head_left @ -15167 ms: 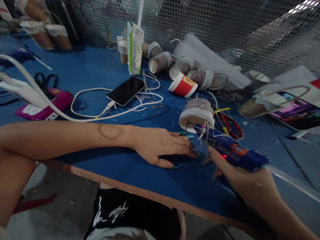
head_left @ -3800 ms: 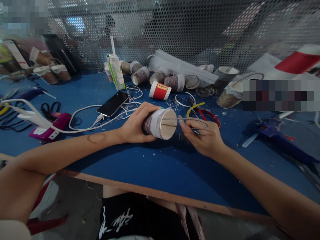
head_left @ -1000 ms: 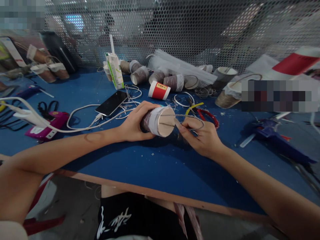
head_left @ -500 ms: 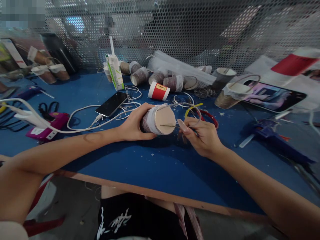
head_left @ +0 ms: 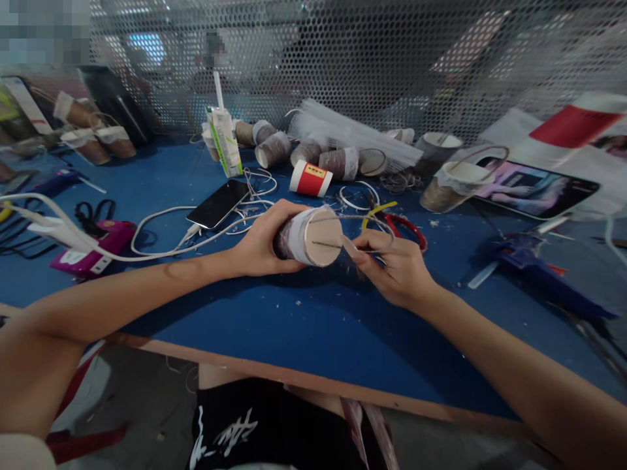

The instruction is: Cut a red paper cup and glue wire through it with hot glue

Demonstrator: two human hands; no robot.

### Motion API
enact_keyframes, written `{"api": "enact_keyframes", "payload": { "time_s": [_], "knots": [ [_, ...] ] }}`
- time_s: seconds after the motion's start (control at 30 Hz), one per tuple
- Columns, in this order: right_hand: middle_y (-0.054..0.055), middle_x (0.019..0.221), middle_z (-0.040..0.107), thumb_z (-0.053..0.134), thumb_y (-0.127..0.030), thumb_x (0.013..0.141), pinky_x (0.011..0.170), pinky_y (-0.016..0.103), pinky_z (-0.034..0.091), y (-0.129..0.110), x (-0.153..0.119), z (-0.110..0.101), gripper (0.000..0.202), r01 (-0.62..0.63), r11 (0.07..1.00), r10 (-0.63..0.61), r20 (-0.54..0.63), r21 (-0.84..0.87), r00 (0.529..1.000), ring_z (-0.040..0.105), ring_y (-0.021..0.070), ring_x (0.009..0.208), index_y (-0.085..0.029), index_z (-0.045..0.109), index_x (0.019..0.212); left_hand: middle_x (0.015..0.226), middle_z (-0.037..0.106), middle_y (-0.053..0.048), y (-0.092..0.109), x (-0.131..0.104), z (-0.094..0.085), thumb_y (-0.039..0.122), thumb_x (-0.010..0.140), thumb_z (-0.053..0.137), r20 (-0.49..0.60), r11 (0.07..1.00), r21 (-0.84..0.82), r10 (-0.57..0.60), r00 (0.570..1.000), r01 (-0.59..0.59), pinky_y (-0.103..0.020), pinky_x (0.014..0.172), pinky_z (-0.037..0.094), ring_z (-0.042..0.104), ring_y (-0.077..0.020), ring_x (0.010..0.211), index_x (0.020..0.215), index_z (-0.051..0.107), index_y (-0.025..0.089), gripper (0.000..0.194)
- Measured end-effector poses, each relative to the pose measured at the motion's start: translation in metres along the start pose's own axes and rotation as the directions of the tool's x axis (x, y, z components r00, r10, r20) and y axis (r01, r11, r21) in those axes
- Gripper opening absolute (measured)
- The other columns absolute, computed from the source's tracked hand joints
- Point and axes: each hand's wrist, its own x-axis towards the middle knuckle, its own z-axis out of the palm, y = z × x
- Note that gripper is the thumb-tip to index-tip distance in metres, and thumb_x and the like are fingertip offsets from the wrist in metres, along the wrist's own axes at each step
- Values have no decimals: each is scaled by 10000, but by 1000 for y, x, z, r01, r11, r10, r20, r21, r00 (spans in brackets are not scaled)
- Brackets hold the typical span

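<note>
Two bare hands meet over the blue table (head_left: 304, 326): the left hand (head_left: 259, 245) wraps the twine-wound paper cup (head_left: 308, 236) lying sideways, while the right hand (head_left: 396, 264) pinches its thin loop handle (head_left: 377, 222) beside the mouth.

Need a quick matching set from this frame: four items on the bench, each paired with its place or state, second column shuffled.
Things:
1. wrapped cup
2. phone
3. glue gun
4. red cup

Places or states:
A. lying on its side behind the hands
B. lying on the table to the right of the right hand
C. gripped sideways in the left hand
D. face up, white cable attached

Pairs: 1-C, 2-D, 3-B, 4-A
</note>
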Motion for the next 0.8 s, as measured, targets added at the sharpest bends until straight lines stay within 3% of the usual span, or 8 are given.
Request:
{"api": "enact_keyframes", "payload": {
  "time_s": [0.27,0.47,0.6,0.7,0.8],
  "knots": [
    [1,619,553,463,-316,939,533,248,418,0,1,1,232,108,989,-110,-13,-97,994,514,110,554,-209,516,740,1139,601,-101,-1,0,-1,384,677,731,6,999,-20,37,999,-37,-397,863,481,589,-245,1024,1248,453,207,660],
    [14,649,575,461,-396,933,524,259,427,5,-1,2,263,79,993,-78,11,-90,997,535,120,562,-209,523,759,1151,599,-96,-3,0,0,371,659,748,10,998,-67,-10,1000,10,-405,898,478,587,-244,1042,1237,469,206,663],
    [11,682,575,475,-511,903,508,264,444,7,-3,2,309,-27,999,29,-32,37,999,544,122,552,-208,528,869,1094,605,-70,-8,-3,3,390,615,781,-12,964,-166,-214,977,209,-411,883,490,596,-241,1002,1173,483,206,659],
    [-11,664,550,455,-502,920,503,264,439,8,-4,2,296,-95,986,106,-74,135,992,544,112,534,-212,509,893,1035,609,-60,-11,-3,6,418,595,789,-44,890,-242,-408,912,387,-425,884,495,598,-235,971,1110,488,194,637],
    [-25,649,544,434,-473,940,485,258,433,8,-4,3,277,-130,969,149,-78,210,986,545,97,498,-211,497,877,1077,603,-76,-14,-2,9,440,588,792,-83,827,-323,-510,856,461,-436,915,492,590,-235,1004,1126,469,192,675]
  ]
}}
